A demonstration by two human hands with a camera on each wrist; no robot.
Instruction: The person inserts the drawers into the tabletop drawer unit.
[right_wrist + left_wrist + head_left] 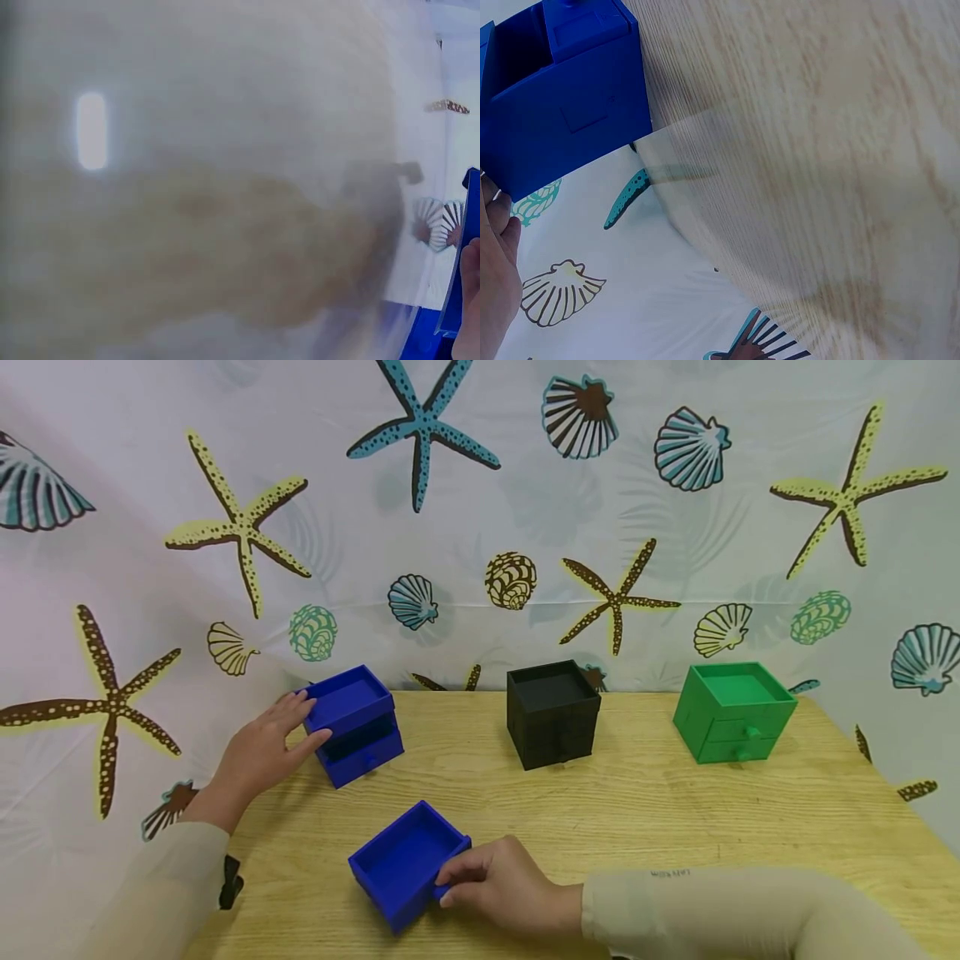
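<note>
A small blue chest stands at the left of the table, its upper slot vacant and its lower drawer in place. My left hand touches the chest's left side with fingers extended, the thumb near the front edge. The left wrist view shows the chest's side wall and part of that hand. Nearer to me lies the removed blue drawer, its inside bare. My right hand pinches its knob between thumb and fingers. Only a sliver of the drawer shows in the right wrist view.
A black chest stands at the middle back of the wooden table. To its right is a green chest with two closed drawers. A cloth printed with shells and starfish hangs behind the table.
</note>
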